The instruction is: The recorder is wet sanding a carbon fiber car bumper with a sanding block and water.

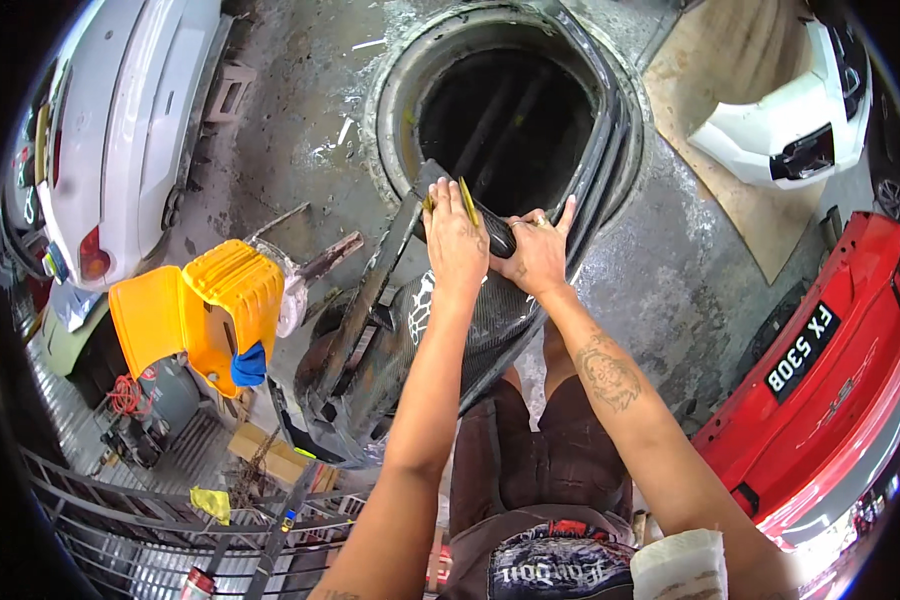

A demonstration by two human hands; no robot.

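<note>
A dark carbon-fibre car body part (470, 305), which looks like a bumper piece, lies in front of me, and its long curved black strip runs along the right of a round rim. My left hand (457, 240) presses down on the part's upper end, fingers long and close together. A thin yellow sheet (468, 200), perhaps sandpaper, sticks out between and beside those fingers; the rest is hidden under them. Right beside it, my right hand (535, 253) grips a rounded black edge of the part, thumb toward the left hand.
Beyond the hands lies a round grey ring (395, 110) with a dark middle. An open yellow case (235, 295) with a blue cloth (249, 365) stands left. A white car (110, 140) is far left, a white bumper (760, 140) far right on cardboard, a red panel (850, 340) right.
</note>
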